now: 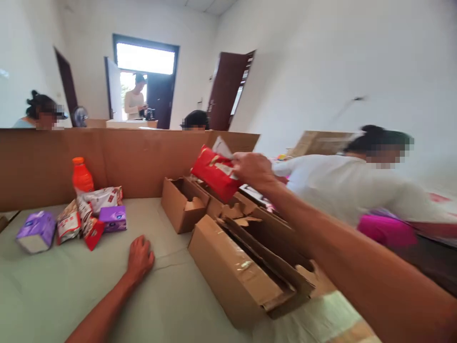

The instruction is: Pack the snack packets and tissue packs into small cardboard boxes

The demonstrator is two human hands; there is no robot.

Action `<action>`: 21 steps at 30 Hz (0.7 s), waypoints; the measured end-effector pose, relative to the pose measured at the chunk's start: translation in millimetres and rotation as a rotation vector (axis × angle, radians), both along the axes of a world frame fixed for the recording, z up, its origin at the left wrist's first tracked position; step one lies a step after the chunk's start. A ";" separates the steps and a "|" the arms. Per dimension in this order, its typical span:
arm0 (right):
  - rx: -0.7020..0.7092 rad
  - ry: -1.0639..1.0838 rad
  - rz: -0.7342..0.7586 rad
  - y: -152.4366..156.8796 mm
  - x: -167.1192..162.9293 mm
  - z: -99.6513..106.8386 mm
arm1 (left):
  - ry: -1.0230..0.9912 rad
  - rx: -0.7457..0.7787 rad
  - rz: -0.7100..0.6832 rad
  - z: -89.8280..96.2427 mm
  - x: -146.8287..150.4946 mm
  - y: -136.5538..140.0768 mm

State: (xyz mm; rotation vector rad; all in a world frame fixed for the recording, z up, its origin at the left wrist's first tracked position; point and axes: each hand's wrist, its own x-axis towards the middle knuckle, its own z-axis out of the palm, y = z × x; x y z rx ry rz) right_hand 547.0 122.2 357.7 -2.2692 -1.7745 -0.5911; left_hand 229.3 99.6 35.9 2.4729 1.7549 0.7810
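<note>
Red packet (216, 171): I log it above the open cardboard boxes (228, 267), one end pinched in the right hand (253, 167). Left hand (141, 257) rests on the table (171, 300), fingers bent; how far closed, I cannot tell. Beyond it, leftward: purple packs (36, 232), snack packets (68, 221), orange bottle (82, 177).

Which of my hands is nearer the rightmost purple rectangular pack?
Left. Your left hand rests right of the purple pack and nearer you; your right hand is raised farther right, holding a shiny red packet.
</note>
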 end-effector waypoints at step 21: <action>-0.476 0.872 0.948 8.0 -329.3 -129.1 | -0.195 0.008 0.373 18.9 -228.5 -136.4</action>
